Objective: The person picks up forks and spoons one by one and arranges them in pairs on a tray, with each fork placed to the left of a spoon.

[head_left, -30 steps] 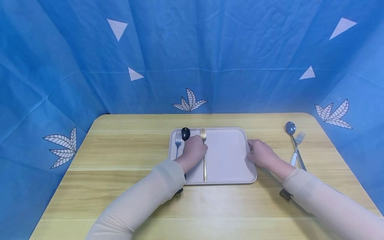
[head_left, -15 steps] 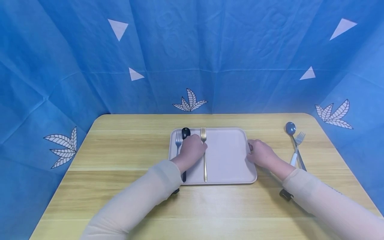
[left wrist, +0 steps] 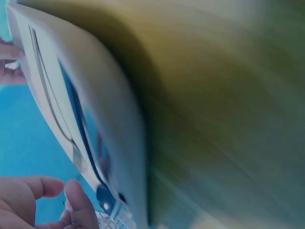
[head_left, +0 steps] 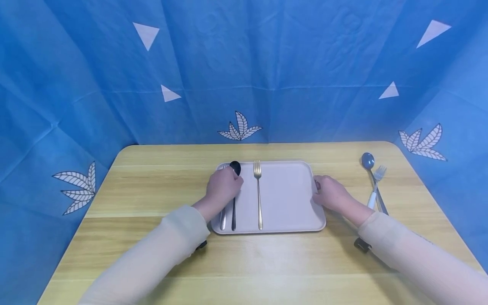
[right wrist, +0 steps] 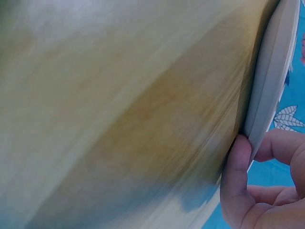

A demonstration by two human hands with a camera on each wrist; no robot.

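Leftward displacement of the left hand (head_left: pixel 222 188)

Hand and sleeve (head_left: pixel 152 250) lie farther toward the frame's left. Near centre, the gold fork (head_left: pixel 259 195) is now exposed full length; the black spoon (head_left: pixel 235 166) shows more handle; the silver fork's (head_left: pixel 223 221) lower handle appears, its tines mostly covered.

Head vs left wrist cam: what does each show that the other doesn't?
Head only: the gray spoon and white-handled fork overlapping on the table, plus the back of the left hand.

Left wrist only: the narrow gap between left thumb and index fingertip, and the tray's outer wall close up.

Both: the tray, gold fork and black spoon on it, right hand at its far end, blue cloth. The silver fork is probably the blurred strip beside the spoon in the wrist view.
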